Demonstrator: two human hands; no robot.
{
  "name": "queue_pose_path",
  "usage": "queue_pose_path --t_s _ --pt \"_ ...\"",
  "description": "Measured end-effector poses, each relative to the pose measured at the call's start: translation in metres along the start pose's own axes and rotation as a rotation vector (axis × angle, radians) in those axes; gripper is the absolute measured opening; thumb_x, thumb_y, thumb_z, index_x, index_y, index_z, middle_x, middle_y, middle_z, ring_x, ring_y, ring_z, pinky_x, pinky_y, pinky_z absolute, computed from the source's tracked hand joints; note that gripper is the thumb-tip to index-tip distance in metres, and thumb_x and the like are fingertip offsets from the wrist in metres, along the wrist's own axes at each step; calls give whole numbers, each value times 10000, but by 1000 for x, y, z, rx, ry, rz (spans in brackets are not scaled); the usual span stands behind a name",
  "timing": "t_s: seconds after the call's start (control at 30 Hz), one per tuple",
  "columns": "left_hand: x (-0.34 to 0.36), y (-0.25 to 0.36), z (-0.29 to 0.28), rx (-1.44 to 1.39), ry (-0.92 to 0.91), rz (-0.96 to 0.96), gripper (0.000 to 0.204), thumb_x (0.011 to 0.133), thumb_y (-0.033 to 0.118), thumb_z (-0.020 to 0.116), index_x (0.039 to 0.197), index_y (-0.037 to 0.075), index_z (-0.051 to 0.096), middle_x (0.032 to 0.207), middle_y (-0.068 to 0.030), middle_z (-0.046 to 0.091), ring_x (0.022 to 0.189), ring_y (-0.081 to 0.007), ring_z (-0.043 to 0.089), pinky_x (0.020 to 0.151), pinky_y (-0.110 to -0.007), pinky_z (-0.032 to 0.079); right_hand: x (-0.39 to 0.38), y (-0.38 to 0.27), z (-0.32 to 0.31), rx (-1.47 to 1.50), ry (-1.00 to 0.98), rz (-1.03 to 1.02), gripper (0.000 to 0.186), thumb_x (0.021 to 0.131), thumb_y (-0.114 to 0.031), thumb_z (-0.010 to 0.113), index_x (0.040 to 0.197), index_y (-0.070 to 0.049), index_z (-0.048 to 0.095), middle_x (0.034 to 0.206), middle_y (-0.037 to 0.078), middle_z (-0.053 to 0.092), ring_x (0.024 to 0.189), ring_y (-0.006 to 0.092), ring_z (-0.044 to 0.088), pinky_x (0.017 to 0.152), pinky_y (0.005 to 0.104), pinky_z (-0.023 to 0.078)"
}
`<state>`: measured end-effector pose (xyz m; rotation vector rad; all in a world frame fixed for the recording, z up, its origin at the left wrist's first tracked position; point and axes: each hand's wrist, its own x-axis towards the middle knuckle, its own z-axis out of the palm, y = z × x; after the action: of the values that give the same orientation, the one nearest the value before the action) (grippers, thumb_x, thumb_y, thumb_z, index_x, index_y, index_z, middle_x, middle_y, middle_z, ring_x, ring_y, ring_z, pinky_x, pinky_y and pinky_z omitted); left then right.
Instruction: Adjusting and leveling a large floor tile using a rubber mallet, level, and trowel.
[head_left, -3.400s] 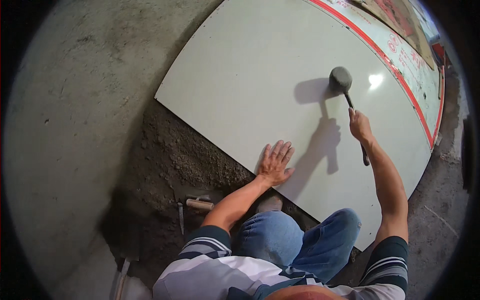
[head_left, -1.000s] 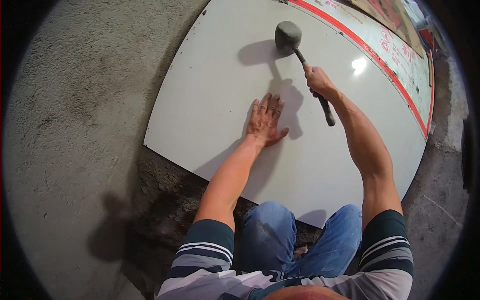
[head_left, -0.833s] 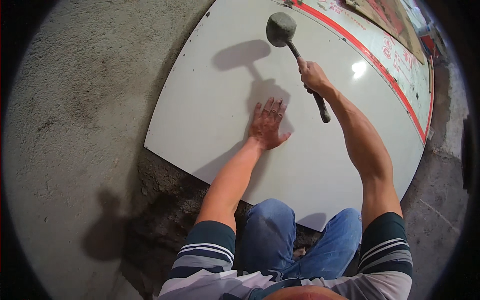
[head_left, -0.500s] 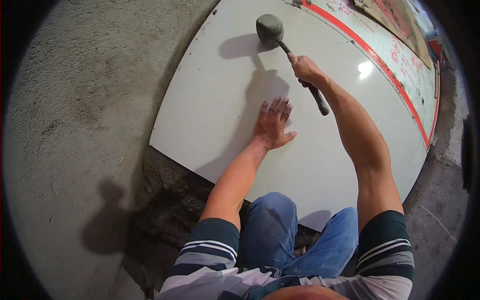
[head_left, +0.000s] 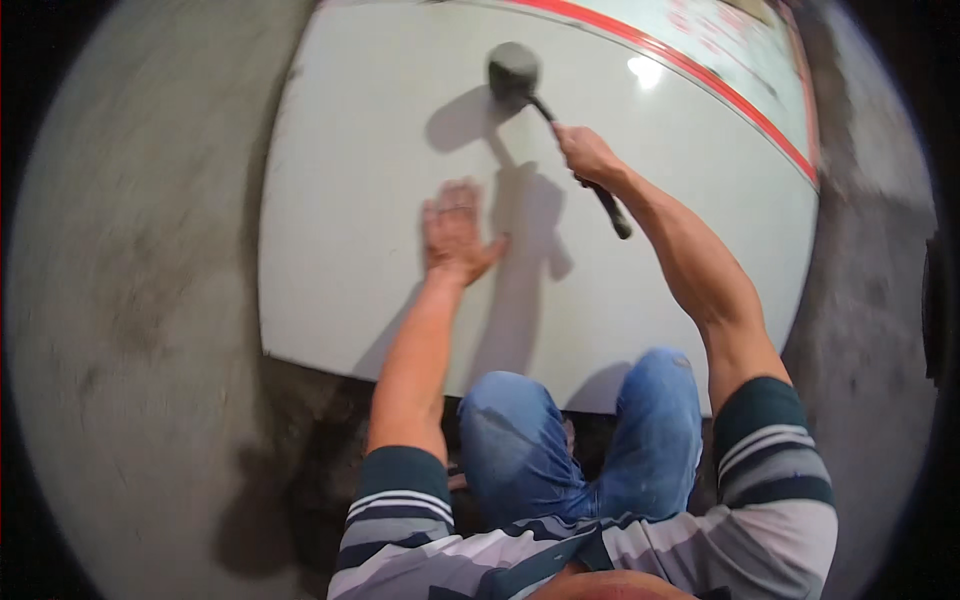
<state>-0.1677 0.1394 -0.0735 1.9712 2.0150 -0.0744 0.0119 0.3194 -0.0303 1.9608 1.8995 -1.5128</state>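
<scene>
My right hand (head_left: pixel 590 156) grips a rubber mallet by the middle of its dark handle. The round grey mallet head (head_left: pixel 514 72) is raised over the large pale tile (head_left: pixel 350 150), its shadow falling on the surface just to its left. Flat on the same tile, fingers stretched and thumb spread to the right, lies my left hand (head_left: pixel 456 232), nearer to me than the mallet. The picture is somewhat blurred, so whether the mallet head touches the tile is hard to tell.
Beyond a red strip (head_left: pixel 690 70) lies another pale surface (head_left: pixel 740 40) with red markings. Rough grey concrete (head_left: pixel 140 220) runs along the left. Dark ground (head_left: pixel 320 400) shows at the tile's near edge, by my knees (head_left: pixel 510 420). Grey floor (head_left: pixel 860 290) borders the right side.
The view has turned, so the tile sits straighter. My left hand has shifted left across the tile, still flat. The mallet remains in my right hand, its head slightly nearer to me in the picture.
</scene>
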Motion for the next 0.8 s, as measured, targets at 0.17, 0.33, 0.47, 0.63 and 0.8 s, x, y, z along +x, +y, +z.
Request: queue_pose_path --t_s 0.17,0.33,0.47,0.63,0.8 --pt "6 -2 10 163 57 -17 832 812 619 384 1437 131 134 1504 -20 97 1383 -227 64 1098 -467 56 -49 89 -42 214 134 134 516 926 -453 336 675 -19 459 551 79 465 455 205 489 429 370 425" --pt "13 0 25 182 83 18 796 843 541 424 1434 104 117 1503 -44 88 1382 -233 60 1101 -456 61 -87 173 -75 314 295 225 495 922 -444 342 677 -28 451 551 68 456 431 196 464 412 367 406" --pt "23 -24 25 296 126 -20 794 849 546 416 1428 84 131 1503 -62 75 1383 -239 49 1099 -454 66 -119 228 -70 406 390 263 435 929 -424 338 665 -84 401 495 2 366 366 132 351 343 304 320" --pt "75 49 40 247 63 -133 795 856 533 409 1421 43 139 1502 -100 77 1384 -276 40 1036 -609 82 -127 255 -84 389 355 277 470 937 -409 314 687 -29 434 477 27 374 362 159 391 358 337 367" --pt "77 257 54 88 102 530 720 854 442 427 1409 44 198 1487 -116 131 1380 -288 62 1084 -526 19 -153 242 -97 348 391 170 478 942 -338 278 778 25 542 564 176 533 459 290 550 463 412 462"
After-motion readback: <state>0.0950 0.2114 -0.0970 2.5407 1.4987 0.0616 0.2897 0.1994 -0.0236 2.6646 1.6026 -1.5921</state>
